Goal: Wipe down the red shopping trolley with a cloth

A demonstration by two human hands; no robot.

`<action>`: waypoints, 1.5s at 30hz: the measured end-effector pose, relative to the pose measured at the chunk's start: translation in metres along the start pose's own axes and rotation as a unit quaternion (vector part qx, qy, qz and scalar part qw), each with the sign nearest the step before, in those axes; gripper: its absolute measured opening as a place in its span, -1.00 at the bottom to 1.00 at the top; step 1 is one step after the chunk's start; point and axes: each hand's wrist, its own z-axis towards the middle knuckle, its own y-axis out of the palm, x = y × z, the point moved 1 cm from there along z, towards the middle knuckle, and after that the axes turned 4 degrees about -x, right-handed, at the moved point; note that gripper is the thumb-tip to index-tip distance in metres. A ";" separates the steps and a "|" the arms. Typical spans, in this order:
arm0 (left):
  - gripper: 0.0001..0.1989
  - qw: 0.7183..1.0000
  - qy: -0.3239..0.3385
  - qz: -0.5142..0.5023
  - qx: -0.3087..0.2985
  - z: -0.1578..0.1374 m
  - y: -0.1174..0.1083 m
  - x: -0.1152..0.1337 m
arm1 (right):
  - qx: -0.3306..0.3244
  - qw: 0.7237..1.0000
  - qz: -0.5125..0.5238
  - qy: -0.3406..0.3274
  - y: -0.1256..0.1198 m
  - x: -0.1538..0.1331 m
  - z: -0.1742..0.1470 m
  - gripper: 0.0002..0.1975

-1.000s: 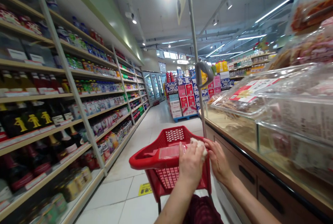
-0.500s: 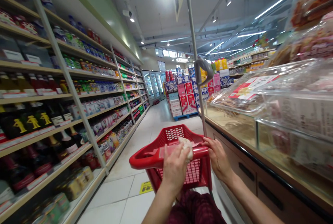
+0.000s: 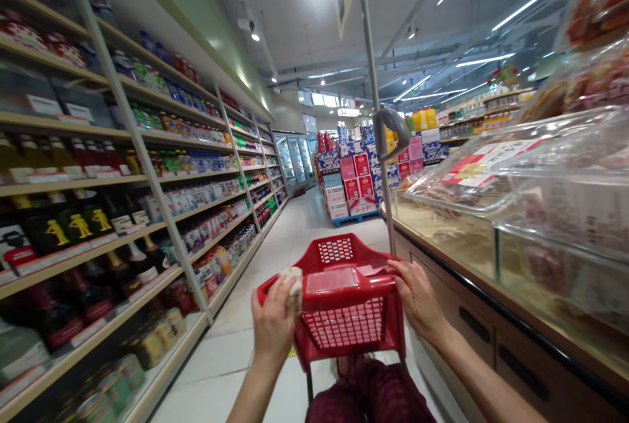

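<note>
A red plastic shopping cart (image 3: 344, 326) stands in front of me, its basket walls full of small holes. My left hand (image 3: 274, 321) is closed around a crumpled off-white cloth (image 3: 293, 284), pressing it on the left end of the red handlebar (image 3: 361, 293). At the handlebar's right end, my right hand (image 3: 417, 298) is wrapped over the corner of the cart, thumb and fingers partly hidden. Between the hands, a pale label panel (image 3: 331, 281) shows on top of the bar.
Shelves of bottles and cans (image 3: 142, 174) line the left side. On the right, a display counter (image 3: 462, 279) holds clear food packs (image 3: 491, 167). A metal pole (image 3: 371, 50) rises at its corner. Ahead, stacked cartons (image 3: 356, 181) sit on a blue pallet, with glass-door fridges (image 3: 293, 158) beyond.
My left hand has slid the cloth along the handlebar from near the middle to the left end, uncovering the label panel. My right hand keeps its place on the cart.
</note>
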 end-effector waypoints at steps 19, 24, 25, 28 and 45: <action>-0.72 0.998 0.056 -0.012 -0.032 -0.009 0.006 -0.019 | -0.054 0.997 -0.034 -0.040 0.013 -0.026 0.014 -0.76; -0.72 0.999 -0.025 0.022 -0.002 -0.006 0.002 -0.038 | -0.062 0.995 -0.039 -0.061 0.015 -0.028 0.012 -0.77; -0.72 0.999 -0.039 0.023 0.007 -0.006 0.002 -0.039 | -0.053 0.996 -0.041 -0.059 0.016 -0.030 0.011 -0.77; -0.72 1.000 0.015 0.000 -0.008 -0.007 0.004 -0.030 | -0.034 0.997 -0.043 -0.054 0.018 -0.035 0.010 -0.77; -0.72 0.999 -0.037 0.012 0.004 -0.006 0.001 -0.042 | -0.073 0.993 -0.051 -0.076 0.013 -0.034 0.009 -0.75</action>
